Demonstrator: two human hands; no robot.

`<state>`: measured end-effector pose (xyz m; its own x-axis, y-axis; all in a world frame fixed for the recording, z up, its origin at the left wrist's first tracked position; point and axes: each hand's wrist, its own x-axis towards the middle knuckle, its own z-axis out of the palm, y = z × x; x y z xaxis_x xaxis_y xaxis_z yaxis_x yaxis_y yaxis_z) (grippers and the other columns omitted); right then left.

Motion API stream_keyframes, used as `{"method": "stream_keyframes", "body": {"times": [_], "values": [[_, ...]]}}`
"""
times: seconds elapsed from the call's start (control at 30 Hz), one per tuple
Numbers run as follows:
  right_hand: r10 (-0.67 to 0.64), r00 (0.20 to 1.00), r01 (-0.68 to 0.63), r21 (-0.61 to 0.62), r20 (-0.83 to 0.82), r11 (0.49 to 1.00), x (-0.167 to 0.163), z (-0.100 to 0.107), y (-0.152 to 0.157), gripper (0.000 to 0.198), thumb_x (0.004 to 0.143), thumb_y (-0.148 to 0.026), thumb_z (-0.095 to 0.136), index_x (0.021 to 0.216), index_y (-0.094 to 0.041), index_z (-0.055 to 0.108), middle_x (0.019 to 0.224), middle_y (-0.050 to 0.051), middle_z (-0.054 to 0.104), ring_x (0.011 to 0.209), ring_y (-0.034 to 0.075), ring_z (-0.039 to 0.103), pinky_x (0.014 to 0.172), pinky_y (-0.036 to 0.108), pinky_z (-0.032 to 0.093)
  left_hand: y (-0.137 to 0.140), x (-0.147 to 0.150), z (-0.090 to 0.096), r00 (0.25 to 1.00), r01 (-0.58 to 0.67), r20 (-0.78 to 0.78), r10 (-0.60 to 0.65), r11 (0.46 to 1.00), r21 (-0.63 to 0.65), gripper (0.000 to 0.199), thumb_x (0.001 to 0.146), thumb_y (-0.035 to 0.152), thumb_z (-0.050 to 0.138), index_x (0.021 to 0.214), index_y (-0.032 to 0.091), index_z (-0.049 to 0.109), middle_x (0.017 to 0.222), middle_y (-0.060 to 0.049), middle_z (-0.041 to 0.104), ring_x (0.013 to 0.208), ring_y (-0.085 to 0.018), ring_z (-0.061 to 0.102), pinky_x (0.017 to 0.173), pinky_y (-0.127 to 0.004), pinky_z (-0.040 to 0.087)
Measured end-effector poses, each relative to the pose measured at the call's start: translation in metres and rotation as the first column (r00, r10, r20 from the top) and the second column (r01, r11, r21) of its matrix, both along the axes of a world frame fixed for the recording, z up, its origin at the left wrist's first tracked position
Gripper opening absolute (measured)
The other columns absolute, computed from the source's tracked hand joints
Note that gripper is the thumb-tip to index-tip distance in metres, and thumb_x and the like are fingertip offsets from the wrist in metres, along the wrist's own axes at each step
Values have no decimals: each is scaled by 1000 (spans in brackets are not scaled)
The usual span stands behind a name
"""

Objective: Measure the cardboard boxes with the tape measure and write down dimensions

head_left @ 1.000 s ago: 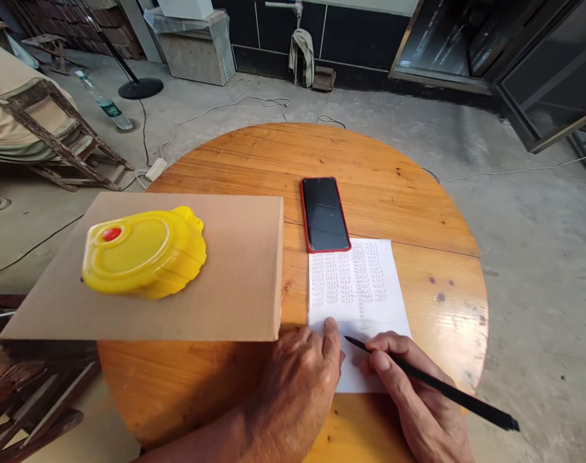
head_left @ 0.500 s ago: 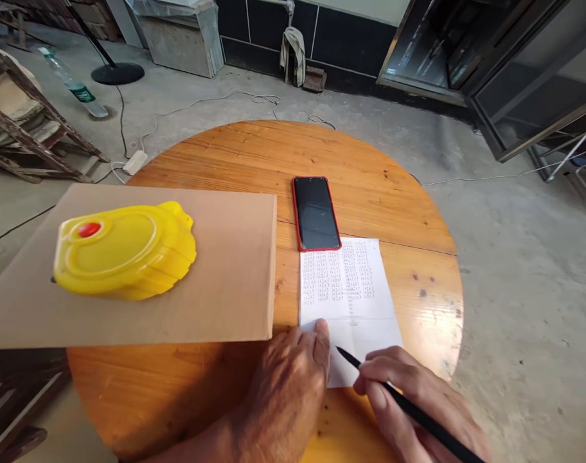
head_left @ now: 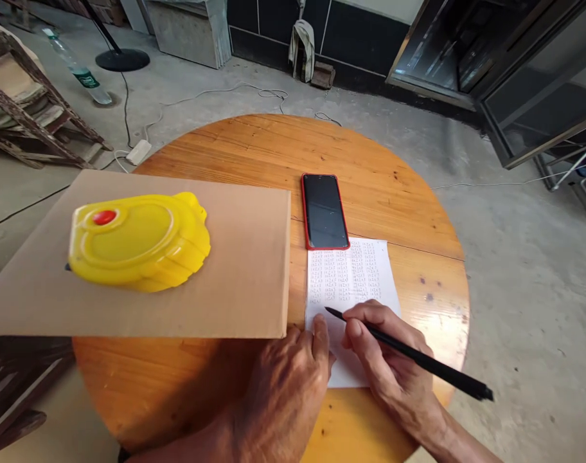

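A round wooden desk (head_left: 384,193), varnished orange-brown, with a plank seam running across, dark knots toward the right and a pale glare near the right rim. Carries, on the left, a flat piece of brown cardboard (head_left: 247,276), jutting past the left rim. Bears, just right of the cardboard, a smartphone (head_left: 325,211) in a red case, screen up and dark. Holds, on the near side of the smartphone, a white sheet of paper (head_left: 338,276), top-left corner covered by the case, with rows of small writing across the upper part. Darkens into shadow at near left.
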<state>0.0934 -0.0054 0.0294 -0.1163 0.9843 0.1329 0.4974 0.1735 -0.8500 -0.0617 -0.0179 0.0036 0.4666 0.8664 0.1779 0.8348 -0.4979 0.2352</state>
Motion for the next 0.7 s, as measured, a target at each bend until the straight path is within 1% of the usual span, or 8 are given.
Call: {"method": "stream_keyframes", "body": {"times": [0.07, 0.13, 0.23, 0.33, 0.5, 0.6, 0.7], "values": [[25, 1000, -25, -15, 6, 1000, -4, -2, 6, 8, 93, -19, 53, 92, -22, 60, 74, -2, 60, 65, 11, 57, 60, 24, 46, 0, 0, 0, 1000, 5, -16, -5, 1000, -3, 28, 81, 15, 67, 107, 8, 64, 72, -6, 68, 59, -19, 64, 56, -32, 56], [17, 1000, -17, -44, -6, 999, -8, -8, 10, 10, 93, -21, 51, 89, -21, 60, 73, -1, 60, 63, 11, 56, 59, 23, 45, -1, 1, -2, 1000, -2, -26, 2, 1000, -1, 22, 81, 14, 66, 103, 10, 65, 71, -5, 68, 60, -19, 63, 58, -31, 56], [-34, 999, 29, -103, -42, 994, -13, -17, 13, 15, 94, -24, 50, 84, -20, 60, 66, -3, 56, 54, 9, 49, 49, 21, 40, -2, 1, -4, 999, -7, -45, 7, 1000, 12, 18, 81, 12, 65, 98, 11, 64, 68, -5, 66, 60, -19, 63, 58, -31, 55], [-75, 996, 70, -110, -49, 992, -14, -22, 13, 16, 93, -26, 50, 82, -19, 60, 60, -4, 52, 47, 8, 43, 42, 20, 35, -2, 1, -4, 997, 5, -73, -6, 1000, -13, 16, 81, 12, 63, 97, 10, 63, 67, -5, 64, 62, -20, 63, 61, -32, 55], [-38, 999, 39, -32, 30, 999, -12, -21, 12, 16, 92, -24, 51, 81, -20, 61, 65, -2, 58, 53, 10, 50, 49, 21, 41, -2, 0, -2, 998, 34, -50, -37, 998, -48, 13, 86, 10, 55, 98, 12, 61, 68, -5, 63, 65, -22, 63, 63, -35, 54], [-31, 999, 33, -30, 44, 999, -11, -22, 11, 14, 92, -24, 52, 83, -20, 61, 68, -2, 59, 55, 11, 53, 52, 22, 43, -3, 1, -4, 999, 35, -33, -36, 999, -42, 14, 88, 9, 51, 98, 11, 60, 67, -5, 62, 65, -22, 63, 62, -35, 54], [-11, 999, 13, -38, 41, 999, -11, -23, 10, 12, 93, -22, 51, 85, -21, 61, 69, -2, 59, 57, 10, 54, 53, 22, 43, -4, 1, -4, 997, 53, -60, -55, 998, -32, 15, 87, 8, 52, 99, 10, 61, 68, -5, 63, 62, -21, 62, 60, -35, 54]]}}
